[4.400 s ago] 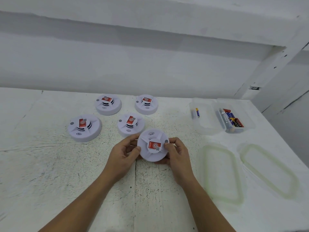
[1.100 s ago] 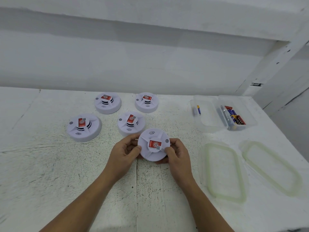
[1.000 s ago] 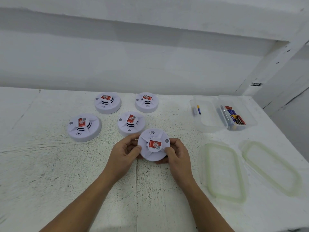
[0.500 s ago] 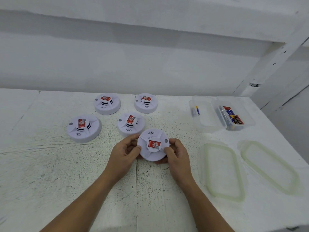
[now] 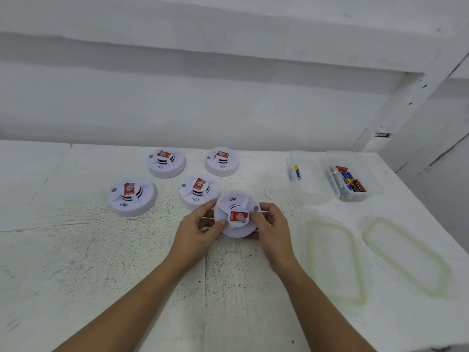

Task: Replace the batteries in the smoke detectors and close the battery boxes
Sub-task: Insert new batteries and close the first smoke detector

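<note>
Left hand (image 5: 196, 231) and right hand (image 5: 273, 228) gripping smoke detector (image 5: 236, 230), speckled white table (image 5: 101, 262), white wall (image 5: 203, 102) behind

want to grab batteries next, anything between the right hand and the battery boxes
Nothing visible: bare table lies between the right hand and the two open battery boxes. The two lids lie nearer the person, off that line. That hand holds a smoke detector.

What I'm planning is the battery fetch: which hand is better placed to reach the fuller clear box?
Likely right. The right hand grips the detector on the side nearer the fuller clear box at far right; the left hand could steady the detector alone.
</note>
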The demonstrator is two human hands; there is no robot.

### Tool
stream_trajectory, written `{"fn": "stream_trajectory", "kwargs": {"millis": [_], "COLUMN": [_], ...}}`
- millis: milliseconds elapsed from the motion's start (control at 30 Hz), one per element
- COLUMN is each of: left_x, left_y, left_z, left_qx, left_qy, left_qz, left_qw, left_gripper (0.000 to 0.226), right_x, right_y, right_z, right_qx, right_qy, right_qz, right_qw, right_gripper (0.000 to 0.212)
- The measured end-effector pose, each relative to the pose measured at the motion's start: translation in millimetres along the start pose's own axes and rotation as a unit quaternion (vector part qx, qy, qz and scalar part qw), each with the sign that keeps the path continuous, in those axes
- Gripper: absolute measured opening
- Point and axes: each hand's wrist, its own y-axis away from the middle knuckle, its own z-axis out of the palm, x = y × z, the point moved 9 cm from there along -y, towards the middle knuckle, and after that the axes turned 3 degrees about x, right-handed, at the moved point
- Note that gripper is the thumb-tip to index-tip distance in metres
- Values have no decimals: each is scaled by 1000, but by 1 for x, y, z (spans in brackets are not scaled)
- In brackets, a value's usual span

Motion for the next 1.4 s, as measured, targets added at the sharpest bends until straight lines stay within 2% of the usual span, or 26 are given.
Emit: {"fn": "stream_trajectory", "kwargs": {"millis": [200, 433, 633, 700, 833, 1067, 1200, 1300, 1400], "left_x": [21, 9, 13, 18, 24, 22, 34, 46, 45], "left_y": [-26, -50, -54, -54, -61, -68, -59, -50, -45], "left_z": [41, 66, 71, 73, 78, 76, 55, 23, -14], "left_qx": [48, 90, 115, 121, 118, 95, 143, 211, 279], "left_qy": [-25, -75, -134, -151, -211, -254, -244, -248, -281], "left_qz": [4, 9, 28, 27, 42, 33, 46, 83, 96], "left_qw": [999, 993, 984, 981, 969, 962, 958, 942, 913], "left_gripper": [43, 31, 29, 21, 24, 27, 30, 28, 26], "right_x": [-16, -29, -29, -28, -29, -32, -38, -49, -74], "right_y": [-39, -62, -70, -73, -78, -81, -79, -73, -65], "right_z": [-30, -34, -20, -14, -7, -6, -4, 2, 18], "right_qx": [40, 14, -3, -21, -56, -75, -67, -42, 13], "right_qy": [27, 208, 276, 324, 440, 437, 456, 491, 480], "right_qz": [6, -63, -84, -94, -98, -87, -107, -151, -277], "right_qw": [999, 976, 958, 941, 891, 892, 881, 857, 832], "right_gripper": [21, 33, 46, 49, 43, 45, 48, 47, 37]}}
